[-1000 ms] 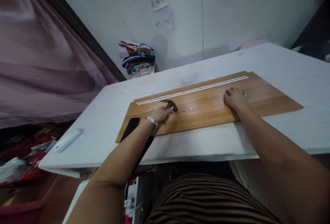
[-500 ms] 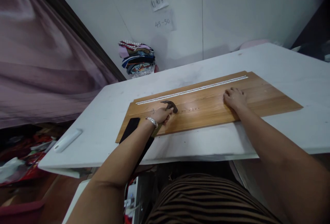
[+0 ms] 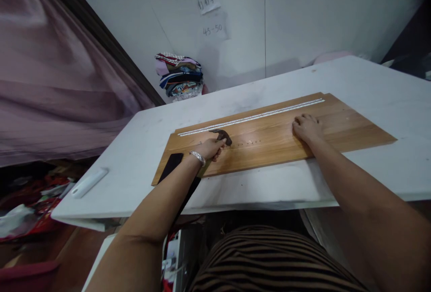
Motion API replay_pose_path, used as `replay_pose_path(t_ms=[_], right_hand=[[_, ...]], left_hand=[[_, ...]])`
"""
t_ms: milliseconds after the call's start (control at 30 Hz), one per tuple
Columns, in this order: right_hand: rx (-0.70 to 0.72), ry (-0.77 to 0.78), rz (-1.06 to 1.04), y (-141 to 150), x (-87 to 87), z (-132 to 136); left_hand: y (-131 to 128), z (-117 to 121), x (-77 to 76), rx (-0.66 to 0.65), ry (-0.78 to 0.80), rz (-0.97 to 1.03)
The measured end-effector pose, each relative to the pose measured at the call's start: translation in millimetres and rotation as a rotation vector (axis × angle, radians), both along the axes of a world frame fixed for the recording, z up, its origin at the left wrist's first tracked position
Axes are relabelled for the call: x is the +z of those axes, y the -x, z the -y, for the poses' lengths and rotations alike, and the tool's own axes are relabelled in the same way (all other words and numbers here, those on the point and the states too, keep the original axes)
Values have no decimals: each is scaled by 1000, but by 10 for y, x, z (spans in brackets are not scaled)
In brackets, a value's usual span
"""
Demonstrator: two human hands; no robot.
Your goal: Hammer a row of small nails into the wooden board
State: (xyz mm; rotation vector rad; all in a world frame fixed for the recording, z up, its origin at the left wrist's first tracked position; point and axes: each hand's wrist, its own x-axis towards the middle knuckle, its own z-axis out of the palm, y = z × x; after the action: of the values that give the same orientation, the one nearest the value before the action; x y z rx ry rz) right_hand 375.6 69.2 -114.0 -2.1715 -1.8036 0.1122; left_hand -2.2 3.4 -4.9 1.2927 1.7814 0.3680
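My left hand (image 3: 209,149), with a silver bracelet at the wrist, is closed around a claw hammer (image 3: 223,137) close below its dark head. The hammer's handle runs back under my forearm and ends in a black grip. Beneath it lies a wood-grain board (image 3: 276,139) with a short row of small dots (image 3: 249,142), too small to tell whether nail heads or holes. On the board's right half rests my right hand (image 3: 307,127), fingers curled and fingertips hidden. A flat black rectangular object (image 3: 171,165) lies at the board's left end, partly behind my forearm.
Two white strips (image 3: 252,118) run along the board's far edge. The board lies on a white table (image 3: 134,162), with a white elongated object (image 3: 90,182) at its left. Folded cloths (image 3: 181,76) are stacked by the wall. A pink curtain (image 3: 60,67) hangs at left.
The hammer head has risen very slightly with my left hand. My right hand stays in place on the board.
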Motion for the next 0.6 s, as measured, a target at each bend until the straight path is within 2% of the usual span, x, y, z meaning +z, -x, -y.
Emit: replay_pose_path(t_ms=[267, 600], right_hand=[[-8, 12, 13, 24, 33, 27], [0, 3, 1, 11, 15, 17]], left_hand=[[-23, 27, -44, -10, 17, -19], [-5, 2, 12, -3, -10, 7]])
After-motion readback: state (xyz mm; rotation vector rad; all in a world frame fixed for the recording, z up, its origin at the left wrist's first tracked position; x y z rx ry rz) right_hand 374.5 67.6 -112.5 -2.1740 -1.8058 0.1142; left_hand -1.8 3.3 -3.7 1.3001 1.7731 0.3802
